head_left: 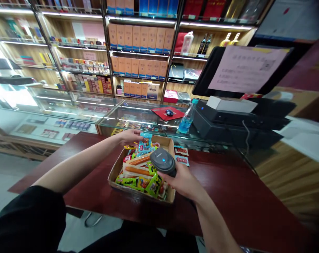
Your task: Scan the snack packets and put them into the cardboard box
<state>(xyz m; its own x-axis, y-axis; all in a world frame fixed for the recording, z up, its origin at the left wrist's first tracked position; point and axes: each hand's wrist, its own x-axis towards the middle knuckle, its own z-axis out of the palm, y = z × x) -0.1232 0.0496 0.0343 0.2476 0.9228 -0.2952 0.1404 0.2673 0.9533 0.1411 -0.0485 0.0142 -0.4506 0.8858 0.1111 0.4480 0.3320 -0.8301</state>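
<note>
Two at once: pinching a packet (145, 143) in left hand (130, 136), gripping a scanner (163, 161) in right hand (186, 178); possibly risking knocking the box (165, 142) by dipping the scanner.

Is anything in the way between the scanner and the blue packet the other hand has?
Nothing visible is, as far as this one view shows. The left hand holds the blue packet at the box's far side. The right hand holds the scanner, with open space between. Other wrapped snacks lie inside the box.
</note>
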